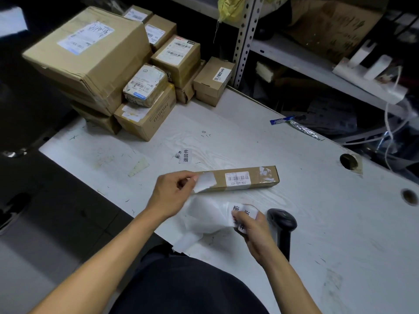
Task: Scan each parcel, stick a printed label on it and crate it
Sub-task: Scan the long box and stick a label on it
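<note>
- Nearest me, my right hand (250,230) pinches the printed end of the label strip (243,215), thumb and fingers curled round it; the backing paper (204,219) trails left over the table edge.
- Just beside that hand the barcode scanner (282,223) stands on the table (317,223), untouched.
- My left hand (172,191) pinches a blank-looking white label (205,181) at its corner, lifted over the near end of the long parcel (244,179).
- That parcel lies flat mid-table, its barcode sticker facing up.
- I judge this the labelling step: next I'd lay the label squarely on bare cardboard, clear of the barcode, and smooth it.
- Farthest, stacked boxes (127,71) wait; I see no crate.
</note>
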`<state>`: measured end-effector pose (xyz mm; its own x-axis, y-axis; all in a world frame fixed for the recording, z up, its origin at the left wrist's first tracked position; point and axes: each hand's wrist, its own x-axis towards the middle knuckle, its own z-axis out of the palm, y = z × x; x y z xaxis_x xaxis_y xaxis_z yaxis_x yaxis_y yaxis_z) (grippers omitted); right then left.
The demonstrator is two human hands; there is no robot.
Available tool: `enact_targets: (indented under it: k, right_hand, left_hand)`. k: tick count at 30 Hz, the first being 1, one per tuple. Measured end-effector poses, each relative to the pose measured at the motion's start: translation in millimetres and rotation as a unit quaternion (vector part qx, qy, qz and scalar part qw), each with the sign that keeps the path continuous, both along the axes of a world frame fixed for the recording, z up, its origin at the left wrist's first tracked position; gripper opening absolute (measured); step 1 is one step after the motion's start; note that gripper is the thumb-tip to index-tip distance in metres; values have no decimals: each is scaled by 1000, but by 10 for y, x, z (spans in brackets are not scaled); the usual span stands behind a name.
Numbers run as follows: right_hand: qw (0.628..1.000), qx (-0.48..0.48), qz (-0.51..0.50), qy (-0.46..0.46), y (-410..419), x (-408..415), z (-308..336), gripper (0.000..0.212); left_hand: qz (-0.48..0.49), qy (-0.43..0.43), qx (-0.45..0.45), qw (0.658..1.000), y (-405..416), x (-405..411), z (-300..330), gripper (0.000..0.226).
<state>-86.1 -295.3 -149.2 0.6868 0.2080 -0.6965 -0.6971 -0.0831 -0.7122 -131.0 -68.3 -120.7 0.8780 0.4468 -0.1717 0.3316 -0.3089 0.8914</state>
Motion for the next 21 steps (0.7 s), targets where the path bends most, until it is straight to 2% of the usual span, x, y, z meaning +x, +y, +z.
enact_targets:
  k: [1,3,5,7,8,9,11,13,15,16,18,21]
  right_hand:
    - [994,-83,59,-37,-43,-17,-53,8]
    - [955,-222,173,-91,-103,-64,-161,12]
    - [908,-296,270,-122,-109,-98,-250,19]
    - [840,-378,362,-143,-87,-117,-309,32]
    - [810,-415,384,-155,-69,-131,-317,40]
    - [799,-434,377,-179,-44,-146,-303,44]
    - [828,-394,304,-260,4,-168,-206,40]
    - [889,-265,222,-299,100,-148,-72,30]
    - [951,-119,186,-214,268,-80,66,28]
    - [970,-47,184,-151,350,-27,120,31]
    - [976,51,202,-59,472,79,179,32]
    - [973,63,217,-47,535,156,136,26]
  left_hand:
    - [12,16,-44,999,54,-5,1,12]
    - [4,35,-130,991,131,-22,0,12]
    - [-17,33,-178,983,150,-40,-10,14]
    - [-28,37,-199,979,137,-62,-31,18]
    - [-29,42,-209,977,130,-74,-41,21]
    - [-28,47,-222,973,123,-84,-51,24]
    - [-32,48,-247,967,96,-89,-72,22]
    - [-37,41,-262,963,53,-102,-92,15]
    - [-65,43,-235,969,9,-120,-122,9]
    - [-93,53,-218,970,-11,-127,-133,14]
    - [-138,70,-224,962,-35,-132,-132,25]
    - [-156,92,-269,946,9,-98,-78,47]
